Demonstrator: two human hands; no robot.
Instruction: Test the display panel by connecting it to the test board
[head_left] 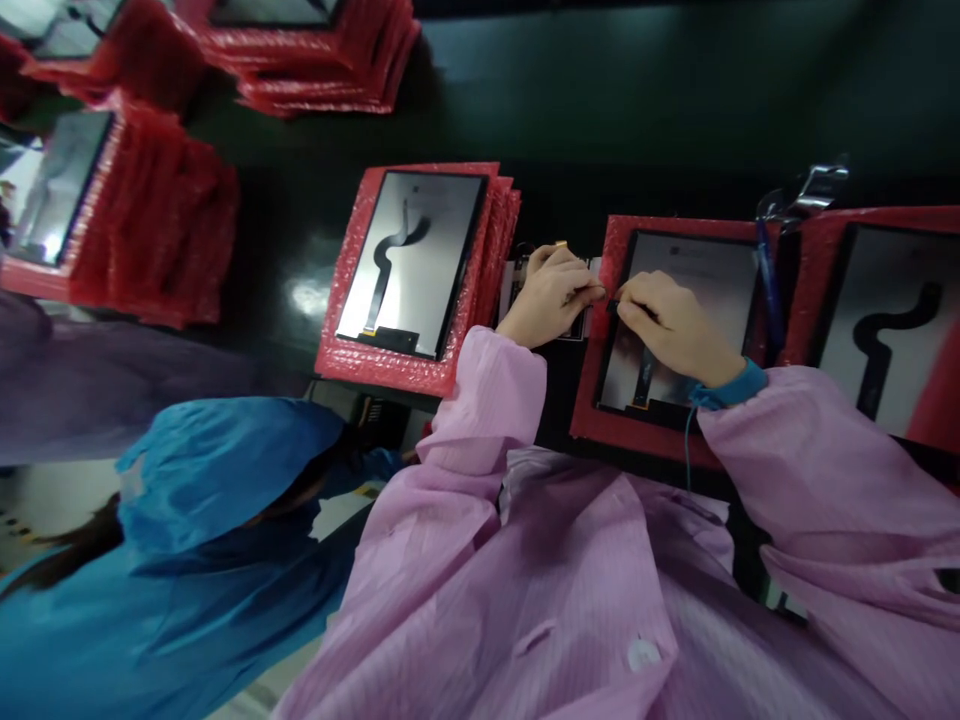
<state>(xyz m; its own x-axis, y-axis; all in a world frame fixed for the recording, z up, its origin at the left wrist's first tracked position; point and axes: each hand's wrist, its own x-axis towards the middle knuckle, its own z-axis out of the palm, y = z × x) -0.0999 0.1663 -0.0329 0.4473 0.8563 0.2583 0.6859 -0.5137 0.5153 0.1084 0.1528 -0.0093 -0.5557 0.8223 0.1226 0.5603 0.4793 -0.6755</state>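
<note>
Pink coat fills the foreground, its sleeves leading to both hands. Right hand: closed in a pinch at the left edge of a screen, apparently on the free end of its black ribbon cable. That screen lies on red bubble wrap directly beneath the right hand, the nearer of the two; its long axis points away from the body. Left hand: fingertips together, just left of the screen; any item between them cannot be made out. Obstructions: the right hand hides the cable's middle; a blue pen lies along the screen's right edge. A cord hangs from the wrist strap. Left: a wrapped stack. Right: another screen.
</note>
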